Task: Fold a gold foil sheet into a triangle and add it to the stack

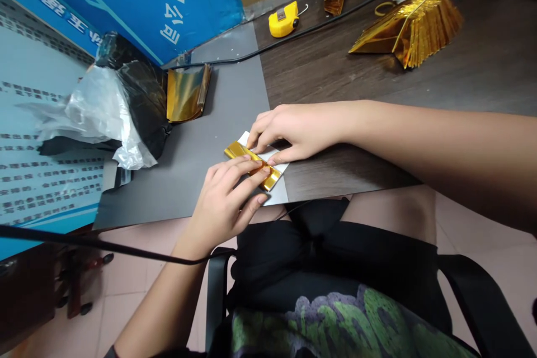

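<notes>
A small sheet of gold foil paper [237, 151], its white back showing, lies near the front edge of the grey mat [197, 151]. Part of it is folded into a narrow gold strip. My left hand [224, 201] rests on that strip with its fingers pressing down along the fold. My right hand [293, 131] reaches in from the right and holds the white part of the sheet flat with its fingertips. Both hands touch the same sheet.
A stack of gold sheets [187, 92] leans beside black and clear plastic bags [121, 106] at the left. A bundle of folded gold pieces [409, 31], a yellow tape measure [284, 19] and a black cable [293, 33] lie on the dark wooden table [461, 72].
</notes>
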A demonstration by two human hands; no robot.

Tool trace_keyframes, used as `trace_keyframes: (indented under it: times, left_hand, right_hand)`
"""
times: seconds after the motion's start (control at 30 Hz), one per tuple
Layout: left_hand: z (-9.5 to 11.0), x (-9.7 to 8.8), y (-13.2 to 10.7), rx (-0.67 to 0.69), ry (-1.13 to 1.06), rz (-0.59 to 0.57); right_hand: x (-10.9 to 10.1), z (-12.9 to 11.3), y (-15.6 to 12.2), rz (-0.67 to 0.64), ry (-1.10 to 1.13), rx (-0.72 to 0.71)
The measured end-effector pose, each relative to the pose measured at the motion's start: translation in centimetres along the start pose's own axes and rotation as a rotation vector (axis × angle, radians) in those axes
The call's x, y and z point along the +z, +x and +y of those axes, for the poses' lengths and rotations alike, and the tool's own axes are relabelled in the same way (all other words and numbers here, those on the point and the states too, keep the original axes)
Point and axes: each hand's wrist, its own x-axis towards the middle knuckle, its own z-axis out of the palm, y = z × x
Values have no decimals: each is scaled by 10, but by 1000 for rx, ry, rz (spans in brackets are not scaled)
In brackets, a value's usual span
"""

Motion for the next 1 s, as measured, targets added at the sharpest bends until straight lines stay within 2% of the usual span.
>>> trace_keyframes:
  times: [0.13,0.33,1.0]
  left_hand:
    - [1,0,0,0,16,-7]
    - [1,0,1,-7,16,-25]
    - [0,0,1,-11,33,-51]
  right_hand:
    - [-1,1,-1,6,13,-7]
    - [-3,1,1,1,-21,59]
    - [-2,3,1,6,-25,61]
